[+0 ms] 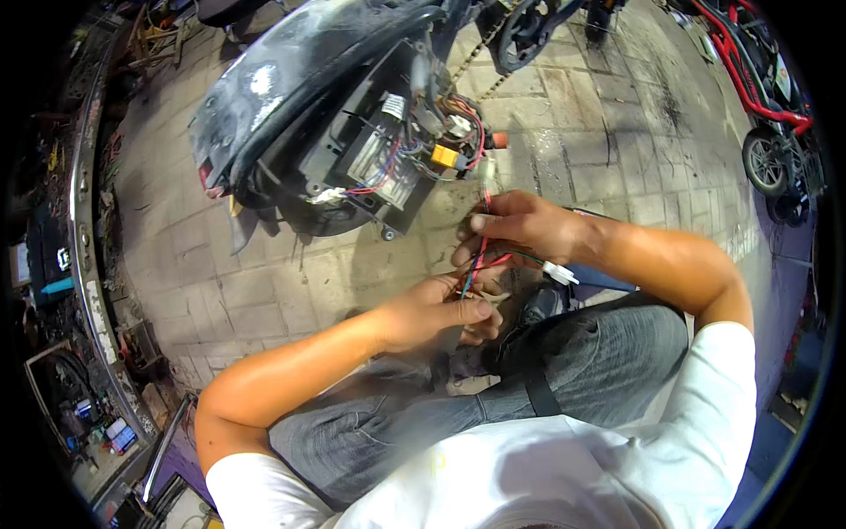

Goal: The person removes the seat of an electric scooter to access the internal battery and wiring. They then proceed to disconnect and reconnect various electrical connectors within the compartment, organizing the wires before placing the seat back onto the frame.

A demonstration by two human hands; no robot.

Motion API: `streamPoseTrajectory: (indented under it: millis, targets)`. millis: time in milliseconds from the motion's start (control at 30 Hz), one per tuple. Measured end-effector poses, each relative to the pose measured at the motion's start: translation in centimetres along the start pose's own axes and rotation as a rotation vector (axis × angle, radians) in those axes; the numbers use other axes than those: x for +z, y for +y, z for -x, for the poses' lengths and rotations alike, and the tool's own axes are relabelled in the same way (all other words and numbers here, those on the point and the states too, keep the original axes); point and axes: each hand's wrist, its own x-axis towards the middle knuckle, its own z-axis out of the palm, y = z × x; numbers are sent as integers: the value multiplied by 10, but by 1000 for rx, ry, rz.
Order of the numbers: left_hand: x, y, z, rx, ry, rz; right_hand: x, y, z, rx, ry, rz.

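Observation:
My right hand (515,225) pinches a bundle of red, blue, green and black wires (478,260), which runs up toward the open electronics compartment (361,150) of a dark two-wheeler. Lower and to the left, my left hand (449,313) has its fingers curled round the same bundle. A white plastic connector (558,272) hangs from thin wires beside my right hand. In the compartment are a yellow connector (447,157), more white connectors and loose wiring.
My bent legs (582,361) are below my arms, over a paved floor (220,291). A red-framed two-wheeler (731,48) stands at the upper right. Tools and clutter (79,414) lie beyond a metal edge along the left. A black wheel (520,31) is at the top.

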Motion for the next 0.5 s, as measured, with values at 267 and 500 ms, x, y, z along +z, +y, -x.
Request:
streamPoseTrajectory:
  millis: [267, 500]
  targets:
    - [53, 87, 47, 124, 321, -315, 12, -81, 67, -819, 422, 1299]
    - [65, 118, 54, 603, 498, -166, 43, -116, 17, -1031, 24, 1397]
